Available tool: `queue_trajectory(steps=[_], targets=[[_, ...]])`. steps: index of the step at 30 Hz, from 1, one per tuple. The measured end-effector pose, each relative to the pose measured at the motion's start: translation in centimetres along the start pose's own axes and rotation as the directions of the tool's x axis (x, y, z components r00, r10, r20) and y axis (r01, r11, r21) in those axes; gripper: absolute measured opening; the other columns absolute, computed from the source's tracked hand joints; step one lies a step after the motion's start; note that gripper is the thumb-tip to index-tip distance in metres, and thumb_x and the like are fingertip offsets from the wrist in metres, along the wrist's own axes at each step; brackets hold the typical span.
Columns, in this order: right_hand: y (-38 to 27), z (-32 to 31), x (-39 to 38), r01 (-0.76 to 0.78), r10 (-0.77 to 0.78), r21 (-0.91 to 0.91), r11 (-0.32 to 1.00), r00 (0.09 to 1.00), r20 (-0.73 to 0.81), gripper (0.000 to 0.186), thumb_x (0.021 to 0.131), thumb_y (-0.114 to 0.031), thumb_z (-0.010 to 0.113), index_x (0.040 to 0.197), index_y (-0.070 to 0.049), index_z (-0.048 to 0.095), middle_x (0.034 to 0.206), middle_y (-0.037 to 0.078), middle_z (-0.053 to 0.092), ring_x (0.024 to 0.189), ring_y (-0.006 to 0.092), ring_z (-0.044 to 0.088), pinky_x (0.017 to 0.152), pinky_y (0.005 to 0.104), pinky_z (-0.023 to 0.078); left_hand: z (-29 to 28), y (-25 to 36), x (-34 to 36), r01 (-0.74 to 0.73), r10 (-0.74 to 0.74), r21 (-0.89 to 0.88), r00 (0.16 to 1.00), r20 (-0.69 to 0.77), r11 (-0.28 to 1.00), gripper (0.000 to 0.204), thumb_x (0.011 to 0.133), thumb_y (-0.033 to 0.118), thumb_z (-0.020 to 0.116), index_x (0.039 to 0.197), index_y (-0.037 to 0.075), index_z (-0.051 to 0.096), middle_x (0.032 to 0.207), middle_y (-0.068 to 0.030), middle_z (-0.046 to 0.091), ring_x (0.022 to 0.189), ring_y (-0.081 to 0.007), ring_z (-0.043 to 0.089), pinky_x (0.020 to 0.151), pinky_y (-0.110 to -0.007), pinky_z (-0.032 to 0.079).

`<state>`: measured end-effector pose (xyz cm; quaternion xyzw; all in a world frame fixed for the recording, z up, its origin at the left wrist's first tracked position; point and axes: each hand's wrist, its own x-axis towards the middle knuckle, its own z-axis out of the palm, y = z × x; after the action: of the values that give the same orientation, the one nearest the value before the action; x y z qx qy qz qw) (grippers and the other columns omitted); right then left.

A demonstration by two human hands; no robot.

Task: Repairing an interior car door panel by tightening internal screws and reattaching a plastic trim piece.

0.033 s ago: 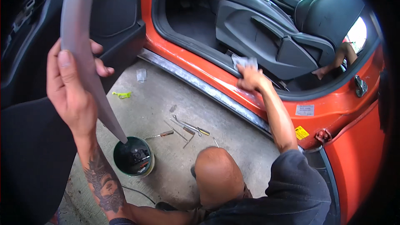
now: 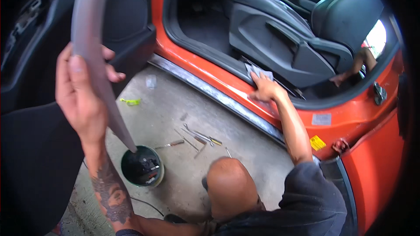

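Note:
My left hand (image 2: 81, 98) is closed around a long, curved grey trim strip (image 2: 92, 22), held upright. Its narrow lower end hangs over a dark green bucket (image 2: 125, 166), while the top runs out of view. On the right, my right hand (image 2: 267, 88) lies with fingers spread over a crumpled grey sheet (image 2: 262, 71), at the inner edge of the orange door sill (image 2: 218, 76). Whether that sheet is cloth or plastic I cannot tell. Small dark parts sit in the bucket.
The black inner door panel (image 2: 127, 13) stands at the left. Beyond the sill is a car seat (image 2: 262, 35); another person's hand (image 2: 339, 80) reaches in behind it. Several hand tools (image 2: 203, 135), a yellow-green piece (image 2: 130, 102) and a small clear bag (image 2: 151, 81) lie on the concrete.
The fingers of my right hand have spread out flatter over the grey sheet. My left hand and the trim strip have shifted slightly to the right.

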<state>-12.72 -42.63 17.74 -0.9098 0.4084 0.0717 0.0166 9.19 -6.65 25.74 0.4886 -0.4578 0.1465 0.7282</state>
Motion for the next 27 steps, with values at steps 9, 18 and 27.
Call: queue_trajectory(steps=[9,18,27], targets=[[-2.5,-2.1,-3.6,-0.109,0.106,-0.014,0.994,0.984,-0.141,0.100,0.077,-0.037,0.080,0.155,-0.010,0.024,0.157,0.030,0.019,0.148,0.0419,0.014,0.116,0.0622,0.014,1.7,-1.2,-1.4,0.115,-0.109,-0.079,0.991,0.079,0.990,0.031,0.105,0.024,0.045,0.121,-0.002,0.053,0.094,-0.0084,0.066,0.078,-0.0092,0.059,0.074,-0.025,0.050],[-14.9,-7.0,-9.1,0.832,-0.495,-0.051,0.553,0.278,-0.823,0.089,0.075,-0.014,0.079,0.150,-0.003,0.031,0.147,0.026,0.042,0.135,0.0382,0.043,0.108,0.0449,0.036,2.8,-2.2,-2.1,0.112,-0.111,-0.001,0.983,0.143,0.994,0.035,0.105,0.027,0.047,0.122,-0.002,0.053,0.093,-0.0089,0.068,0.078,-0.0100,0.061,0.073,-0.026,0.051],[-24.0,0.0,-5.2,0.917,-0.650,0.394,-0.056,0.266,-0.711,0.099,0.071,-0.010,0.080,0.150,0.006,0.022,0.129,0.027,0.056,0.118,0.0392,0.058,0.098,0.0417,0.047,3.5,-5.0,-4.0,-0.357,0.359,0.052,0.932,-0.053,0.933,0.021,0.102,0.014,0.049,0.111,0.000,0.037,0.106,-0.0177,0.057,0.075,-0.0122,0.056,0.067,-0.029,0.051]])
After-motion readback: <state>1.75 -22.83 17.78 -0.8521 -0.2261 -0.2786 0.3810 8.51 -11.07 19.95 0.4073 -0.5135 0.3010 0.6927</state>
